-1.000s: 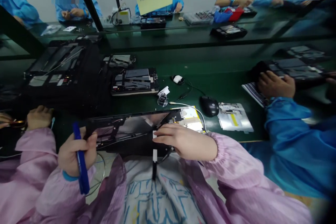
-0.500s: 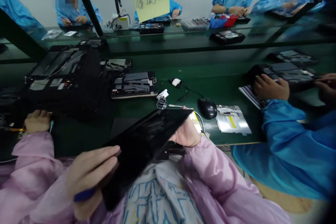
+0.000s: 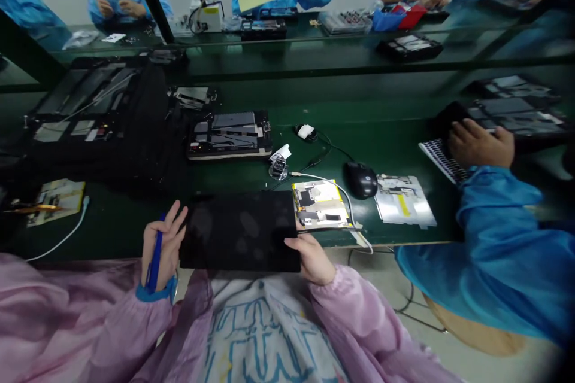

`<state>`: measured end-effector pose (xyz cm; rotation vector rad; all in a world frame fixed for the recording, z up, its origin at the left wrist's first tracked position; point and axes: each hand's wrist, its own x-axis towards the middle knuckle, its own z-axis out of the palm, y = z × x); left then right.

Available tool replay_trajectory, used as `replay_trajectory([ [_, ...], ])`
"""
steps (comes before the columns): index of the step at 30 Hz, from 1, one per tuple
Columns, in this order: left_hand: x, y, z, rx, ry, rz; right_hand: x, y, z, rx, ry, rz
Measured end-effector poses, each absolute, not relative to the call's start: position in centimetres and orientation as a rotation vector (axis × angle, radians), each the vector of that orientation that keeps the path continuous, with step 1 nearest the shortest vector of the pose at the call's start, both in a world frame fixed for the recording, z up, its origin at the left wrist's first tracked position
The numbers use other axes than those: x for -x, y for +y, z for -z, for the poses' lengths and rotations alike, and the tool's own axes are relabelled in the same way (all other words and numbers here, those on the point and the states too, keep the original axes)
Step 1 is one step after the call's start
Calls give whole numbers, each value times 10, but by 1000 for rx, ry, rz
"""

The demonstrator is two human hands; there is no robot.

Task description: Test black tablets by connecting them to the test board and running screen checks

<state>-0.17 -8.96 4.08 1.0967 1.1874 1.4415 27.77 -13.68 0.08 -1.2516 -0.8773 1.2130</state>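
Observation:
A black tablet [image 3: 240,230] lies screen-up and flat at the near edge of the green bench [image 3: 381,131]. My left hand [image 3: 162,245] rests against its left edge and keeps a blue pen [image 3: 155,254] pinched in its fingers. My right hand [image 3: 312,257] grips the tablet's near right corner from below. Just right of the tablet sits a yellow circuit board [image 3: 320,202] with a white cable [image 3: 341,191] plugged in.
A black mouse [image 3: 360,179], a silver plate [image 3: 404,200] and an opened tablet [image 3: 229,134] lie beyond. A co-worker in blue [image 3: 494,227] sits at my right, hand [image 3: 480,142] on a keyboard. Another board [image 3: 56,197] lies at left. More workers sit at the far bench.
The tablet was open-side up, then tilted and turned over; it now lies flat with its dark screen up. A neighbour's hand at the far left has gone, uncovering a board.

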Motion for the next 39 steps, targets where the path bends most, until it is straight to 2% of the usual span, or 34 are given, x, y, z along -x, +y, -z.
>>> replay_trajectory([
  [7,15,-83,-22,-1394,1281,-1352,-287,-132,15,1534,-1152,-844],
  [14,14,-90,-11,-1694,1457,-1104,-290,-136,18,1443,-1099,-1090],
  [19,5,-79,-40,-2025,1639,-639,-307,-109,6,1453,-989,-1242],
  [25,-81,-46,-84,-2234,1189,-461,-308,-91,-2,1380,-851,-1421],
  [30,-172,-10,-67,-2096,889,-396,-325,-89,-10,1420,-893,-1290],
  [35,-204,2,-47,-1919,847,-292,-355,-86,-7,1401,-872,-1223],
  [39,-202,7,-42,-1985,955,-254,-364,-87,6,1555,-1114,-890],
])
